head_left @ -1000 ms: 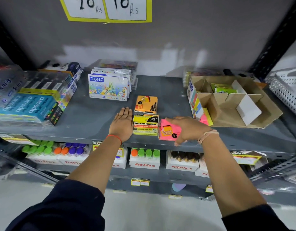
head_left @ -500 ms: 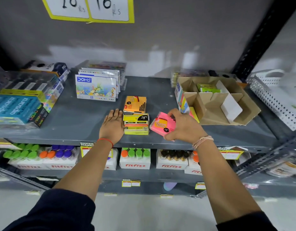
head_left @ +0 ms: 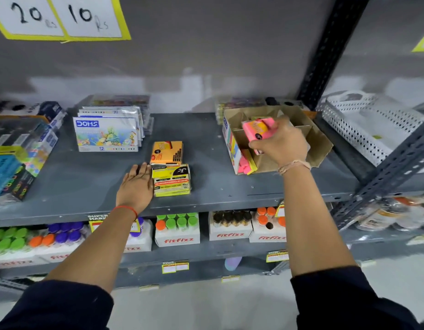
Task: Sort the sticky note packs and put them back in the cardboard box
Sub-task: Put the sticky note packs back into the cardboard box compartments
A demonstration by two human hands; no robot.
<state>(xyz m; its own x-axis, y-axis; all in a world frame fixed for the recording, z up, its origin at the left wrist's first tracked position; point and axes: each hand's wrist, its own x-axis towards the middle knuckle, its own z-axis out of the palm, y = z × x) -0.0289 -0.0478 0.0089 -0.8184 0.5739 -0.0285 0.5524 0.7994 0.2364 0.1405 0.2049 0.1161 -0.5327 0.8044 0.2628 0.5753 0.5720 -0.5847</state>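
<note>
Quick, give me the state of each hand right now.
Left hand: open, flat on the grey metal shelf, holding nothing.
Right hand: closed on a pink sticky note pack over the brown cardboard box.

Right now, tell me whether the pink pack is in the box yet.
Not yet. The right hand grips the pink pack above the cardboard box.

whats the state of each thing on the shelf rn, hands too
pink pack: lifted, held over the cardboard box
right hand: shut on the pink pack
left hand: open, flat on the shelf
yellow pack: lying on the shelf
orange pack: lying behind the yellow pack
cardboard box: open, dividers inside
</note>
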